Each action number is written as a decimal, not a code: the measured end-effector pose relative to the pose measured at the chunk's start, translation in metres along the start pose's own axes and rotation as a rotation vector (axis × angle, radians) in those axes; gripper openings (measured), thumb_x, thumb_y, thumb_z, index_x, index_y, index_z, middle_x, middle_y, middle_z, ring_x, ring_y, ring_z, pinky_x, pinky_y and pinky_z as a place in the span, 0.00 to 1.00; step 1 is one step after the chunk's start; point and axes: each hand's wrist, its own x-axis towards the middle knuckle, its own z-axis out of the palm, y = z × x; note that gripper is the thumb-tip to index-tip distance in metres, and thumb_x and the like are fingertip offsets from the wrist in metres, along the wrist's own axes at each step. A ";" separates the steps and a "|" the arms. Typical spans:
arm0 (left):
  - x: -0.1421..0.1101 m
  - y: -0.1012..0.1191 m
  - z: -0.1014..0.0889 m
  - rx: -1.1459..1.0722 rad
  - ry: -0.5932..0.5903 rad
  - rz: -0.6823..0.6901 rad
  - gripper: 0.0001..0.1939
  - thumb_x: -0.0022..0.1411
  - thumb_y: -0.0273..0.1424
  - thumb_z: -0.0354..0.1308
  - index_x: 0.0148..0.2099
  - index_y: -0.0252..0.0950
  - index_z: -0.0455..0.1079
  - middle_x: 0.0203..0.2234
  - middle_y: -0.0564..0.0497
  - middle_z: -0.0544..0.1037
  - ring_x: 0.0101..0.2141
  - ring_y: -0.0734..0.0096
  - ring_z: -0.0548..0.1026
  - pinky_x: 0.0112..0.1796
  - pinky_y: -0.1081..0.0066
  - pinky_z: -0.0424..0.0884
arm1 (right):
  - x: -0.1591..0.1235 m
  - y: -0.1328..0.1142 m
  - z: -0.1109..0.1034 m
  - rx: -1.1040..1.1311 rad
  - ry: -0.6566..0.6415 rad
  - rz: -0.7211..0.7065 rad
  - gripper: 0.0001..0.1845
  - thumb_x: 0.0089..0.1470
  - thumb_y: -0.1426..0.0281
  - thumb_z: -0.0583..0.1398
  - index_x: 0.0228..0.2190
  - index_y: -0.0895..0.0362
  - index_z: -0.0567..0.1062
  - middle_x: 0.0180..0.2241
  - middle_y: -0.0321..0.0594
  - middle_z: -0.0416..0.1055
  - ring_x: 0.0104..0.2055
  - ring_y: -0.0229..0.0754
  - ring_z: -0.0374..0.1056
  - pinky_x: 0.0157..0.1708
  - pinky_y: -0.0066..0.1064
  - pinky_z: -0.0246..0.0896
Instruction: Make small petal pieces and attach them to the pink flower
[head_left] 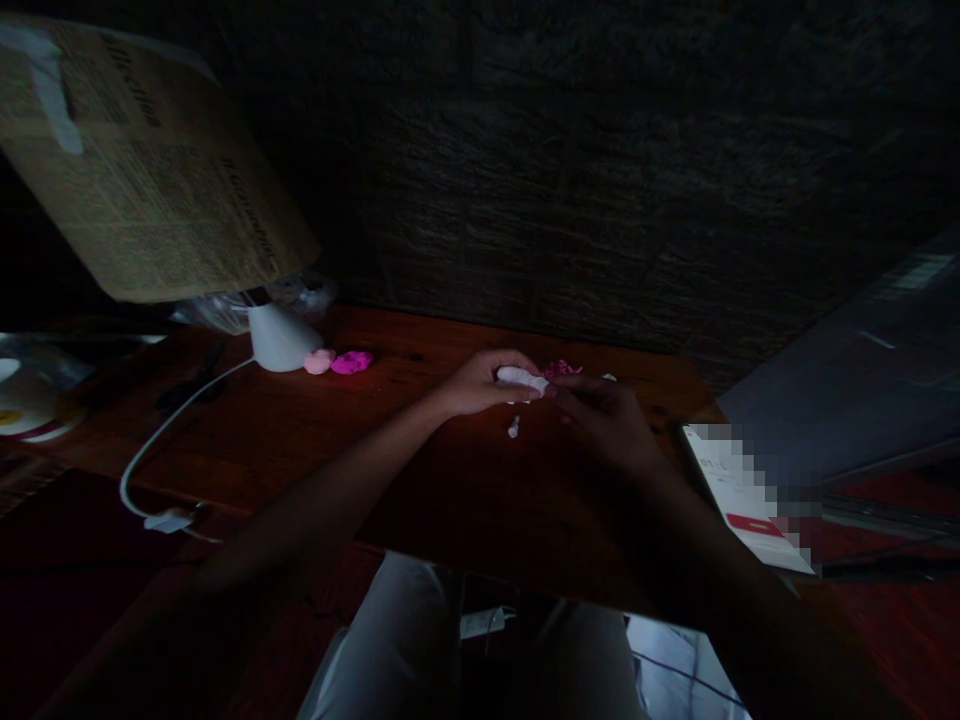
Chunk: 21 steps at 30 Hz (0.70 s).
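Note:
My left hand [487, 382] is wrapped round a white lump of what looks like modelling clay [523, 378], holding it just above the wooden table. At the lump's right end, my right hand [604, 412] is closed, thumb and fingers pinching the edge of the clay. Its fingers are partly lost in shadow. Just below the lump, a small white clay piece [514, 427] lies on the table. Behind my right fingers are thin pink shreds [562, 369], and a small whitish bit [609, 377] shows beyond that hand.
A lamp with a newsprint shade [172, 170] and white base [281, 338] stands at left, its white cord [150, 450] curving over the table edge. Beside it sit a pale pink lump [319, 361] and a magenta lump [352, 362]. A lit phone [731, 480] lies at right.

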 end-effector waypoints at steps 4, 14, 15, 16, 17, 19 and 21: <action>0.000 0.001 0.001 0.004 0.014 0.004 0.16 0.48 0.34 0.72 0.39 0.32 0.76 0.30 0.52 0.77 0.31 0.76 0.71 0.35 0.74 0.65 | 0.000 0.003 0.000 -0.023 0.008 -0.024 0.17 0.47 0.56 0.69 0.35 0.54 0.84 0.35 0.42 0.83 0.29 0.42 0.73 0.29 0.33 0.69; -0.001 0.001 0.006 0.064 -0.032 0.033 0.13 0.53 0.35 0.68 0.39 0.32 0.77 0.32 0.50 0.79 0.31 0.75 0.73 0.34 0.74 0.66 | -0.004 0.008 0.005 -0.108 0.090 -0.167 0.10 0.48 0.62 0.67 0.31 0.55 0.83 0.33 0.42 0.83 0.35 0.47 0.76 0.42 0.40 0.69; -0.001 0.001 0.006 0.072 -0.039 0.040 0.13 0.53 0.35 0.68 0.38 0.31 0.77 0.31 0.50 0.79 0.31 0.75 0.73 0.34 0.74 0.66 | -0.004 0.008 0.006 -0.125 0.097 -0.171 0.10 0.48 0.62 0.66 0.31 0.55 0.83 0.33 0.42 0.82 0.34 0.47 0.76 0.40 0.40 0.69; -0.002 0.002 0.007 0.078 -0.043 0.044 0.13 0.54 0.35 0.68 0.38 0.31 0.77 0.30 0.50 0.79 0.31 0.75 0.73 0.34 0.74 0.66 | -0.005 0.007 0.006 -0.136 0.106 -0.172 0.10 0.47 0.62 0.66 0.31 0.55 0.83 0.32 0.42 0.82 0.33 0.47 0.75 0.39 0.40 0.69; -0.002 0.003 0.008 0.082 -0.042 0.047 0.13 0.54 0.35 0.68 0.37 0.31 0.77 0.30 0.50 0.79 0.30 0.75 0.73 0.34 0.74 0.66 | -0.005 0.007 0.007 -0.143 0.113 -0.168 0.10 0.47 0.63 0.66 0.31 0.55 0.83 0.30 0.42 0.81 0.32 0.46 0.74 0.37 0.39 0.68; -0.001 0.004 0.009 0.072 -0.033 0.046 0.12 0.54 0.35 0.67 0.37 0.32 0.77 0.30 0.51 0.79 0.30 0.75 0.72 0.34 0.74 0.66 | -0.005 0.006 0.009 -0.124 0.126 -0.153 0.09 0.47 0.63 0.66 0.29 0.55 0.82 0.29 0.41 0.81 0.30 0.45 0.73 0.35 0.38 0.68; -0.001 0.004 0.012 0.025 -0.025 0.022 0.11 0.54 0.35 0.67 0.36 0.32 0.77 0.29 0.52 0.78 0.29 0.76 0.72 0.33 0.75 0.66 | -0.005 0.005 0.011 -0.063 0.142 -0.117 0.08 0.46 0.63 0.66 0.28 0.55 0.81 0.27 0.39 0.79 0.28 0.43 0.71 0.32 0.35 0.67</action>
